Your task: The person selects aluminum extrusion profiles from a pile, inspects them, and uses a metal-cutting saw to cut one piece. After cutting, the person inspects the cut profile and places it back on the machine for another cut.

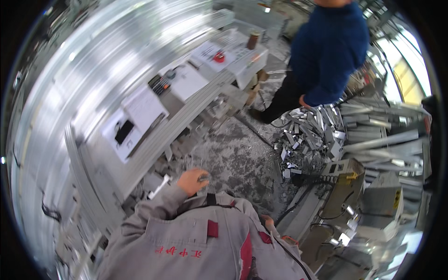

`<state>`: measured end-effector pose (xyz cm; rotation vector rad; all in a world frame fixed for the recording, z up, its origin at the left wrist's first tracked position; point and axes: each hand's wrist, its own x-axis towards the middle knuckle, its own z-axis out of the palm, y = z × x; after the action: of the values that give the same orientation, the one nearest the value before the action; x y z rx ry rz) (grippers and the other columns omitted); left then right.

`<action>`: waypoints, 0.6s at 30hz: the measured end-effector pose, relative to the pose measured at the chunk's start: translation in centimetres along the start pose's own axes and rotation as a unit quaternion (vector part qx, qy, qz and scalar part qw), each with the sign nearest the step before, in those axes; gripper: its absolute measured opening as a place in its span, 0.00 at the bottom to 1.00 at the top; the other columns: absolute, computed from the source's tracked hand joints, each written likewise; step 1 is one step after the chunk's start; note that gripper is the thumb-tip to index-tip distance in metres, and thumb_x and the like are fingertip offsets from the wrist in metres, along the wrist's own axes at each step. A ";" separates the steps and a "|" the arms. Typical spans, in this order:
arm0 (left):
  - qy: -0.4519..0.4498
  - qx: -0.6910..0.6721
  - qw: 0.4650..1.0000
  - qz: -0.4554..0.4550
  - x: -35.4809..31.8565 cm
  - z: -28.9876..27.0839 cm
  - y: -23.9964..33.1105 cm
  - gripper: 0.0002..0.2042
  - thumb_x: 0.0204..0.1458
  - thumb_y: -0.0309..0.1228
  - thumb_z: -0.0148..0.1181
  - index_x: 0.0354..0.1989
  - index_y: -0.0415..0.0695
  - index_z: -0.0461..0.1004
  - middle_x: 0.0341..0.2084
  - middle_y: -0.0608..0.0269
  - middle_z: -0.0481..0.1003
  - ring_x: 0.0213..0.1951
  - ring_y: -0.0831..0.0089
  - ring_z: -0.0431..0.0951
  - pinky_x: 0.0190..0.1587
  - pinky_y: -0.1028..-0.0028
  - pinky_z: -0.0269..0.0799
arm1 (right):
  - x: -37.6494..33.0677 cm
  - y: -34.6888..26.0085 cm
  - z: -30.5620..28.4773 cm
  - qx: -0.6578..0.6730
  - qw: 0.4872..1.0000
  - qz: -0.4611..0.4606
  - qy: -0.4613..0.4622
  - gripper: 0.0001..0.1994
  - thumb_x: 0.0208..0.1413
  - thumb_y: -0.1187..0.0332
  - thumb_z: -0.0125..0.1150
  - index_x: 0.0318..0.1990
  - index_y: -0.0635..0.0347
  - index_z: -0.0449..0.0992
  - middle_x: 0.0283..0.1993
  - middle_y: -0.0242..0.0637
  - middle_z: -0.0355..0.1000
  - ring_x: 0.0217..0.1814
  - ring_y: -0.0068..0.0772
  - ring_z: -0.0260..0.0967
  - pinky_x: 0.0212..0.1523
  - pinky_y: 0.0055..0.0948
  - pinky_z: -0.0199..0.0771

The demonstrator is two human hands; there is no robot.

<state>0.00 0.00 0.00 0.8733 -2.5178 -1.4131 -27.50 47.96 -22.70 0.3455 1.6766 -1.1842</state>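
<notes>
My left hand (190, 182) is in front of my chest, its fingers curled. A small dark grey patch shows at the fingertips, too blurred to name. My right hand (267, 220) hangs low by my right side, mostly hidden behind my grey jacket, so its fingers cannot be made out. Ahead on the left is a long metal workbench (99, 161). Papers (144, 106), a black phone (124, 132), a calculator (159, 85) and a small red object (219, 57) lie on it.
Another person (322, 56) in a blue top stands ahead to the right. Beside them lies a heap of metal offcuts (310, 133). A machine (343, 186) with cables is on my right, near stacked metal profiles (382, 144). A brown jar (253, 41) stands on the bench's far end.
</notes>
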 end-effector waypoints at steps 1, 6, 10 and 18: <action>0.011 -0.030 0.999 0.018 -0.4 -0.3 -0.2 0.18 0.57 0.37 0.70 0.54 0.46 0.79 0.44 0.51 0.80 0.45 0.53 0.81 0.47 0.57 0.77 | 0.3 -0.1 -0.4 -0.020 1.000 -0.002 0.000 0.24 0.60 0.70 0.68 0.63 0.67 0.75 0.54 0.49 0.81 0.55 0.48 0.79 0.59 0.44 0.78; 0.030 -0.060 0.997 -0.042 -3.3 -2.0 -1.5 0.17 0.58 0.36 0.68 0.52 0.44 0.80 0.43 0.51 0.80 0.44 0.55 0.82 0.45 0.59 0.77 | 2.1 -0.2 0.1 -0.173 0.980 -0.096 -0.026 0.22 0.60 0.68 0.70 0.59 0.68 0.78 0.54 0.46 0.81 0.55 0.41 0.79 0.59 0.39 0.77; 0.029 -0.092 0.992 -0.076 -4.8 -4.2 -3.3 0.18 0.57 0.37 0.69 0.53 0.44 0.81 0.46 0.51 0.81 0.43 0.56 0.83 0.46 0.60 0.78 | 1.0 -2.1 2.5 -0.242 0.960 -0.136 -0.039 0.20 0.59 0.67 0.71 0.56 0.69 0.80 0.54 0.44 0.82 0.55 0.36 0.79 0.60 0.34 0.76; 0.052 -0.155 0.980 -0.110 -6.5 -3.9 -6.4 0.18 0.58 0.35 0.68 0.54 0.41 0.80 0.40 0.50 0.83 0.39 0.61 0.84 0.44 0.62 0.79 | 5.3 1.1 0.9 -0.267 0.949 -0.145 -0.083 0.22 0.57 0.66 0.73 0.57 0.67 0.81 0.53 0.41 0.83 0.55 0.34 0.79 0.60 0.33 0.76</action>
<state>9.55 -1.92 -1.97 1.1525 -2.0989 -1.7161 -28.61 46.21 -27.74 -0.3407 1.8570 -0.8816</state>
